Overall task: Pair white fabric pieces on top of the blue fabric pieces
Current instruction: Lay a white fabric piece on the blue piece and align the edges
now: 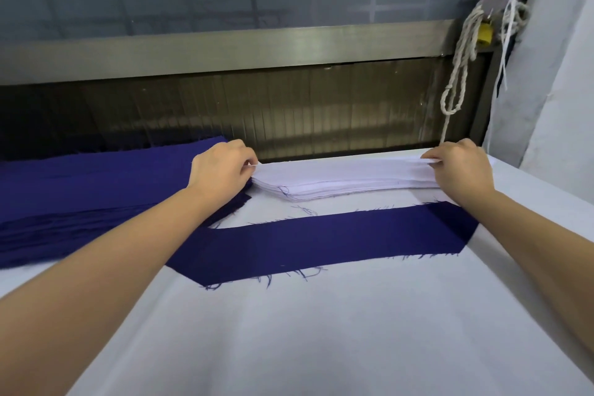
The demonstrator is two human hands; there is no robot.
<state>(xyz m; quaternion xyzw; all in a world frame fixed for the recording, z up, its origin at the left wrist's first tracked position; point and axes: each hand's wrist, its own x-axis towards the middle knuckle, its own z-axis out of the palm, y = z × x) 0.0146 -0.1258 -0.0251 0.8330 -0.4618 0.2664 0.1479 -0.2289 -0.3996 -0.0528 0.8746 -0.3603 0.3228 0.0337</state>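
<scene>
A stack of white fabric pieces (344,178) lies along the far edge of the white table (321,331). My left hand (221,170) pinches the top white piece at the stack's left end, and my right hand (459,167) pinches it at the right end. In front of the stack a single long blue fabric piece (321,241) with frayed edges lies flat on the table. A thick pile of blue fabric pieces (90,196) sits at the far left, partly under my left forearm.
A metal rail (225,51) and dark corrugated panel (289,112) run behind the table's far edge. A knotted white rope (456,87) hangs at the back right next to a pale wall (553,74). The near table surface is plain white cloth.
</scene>
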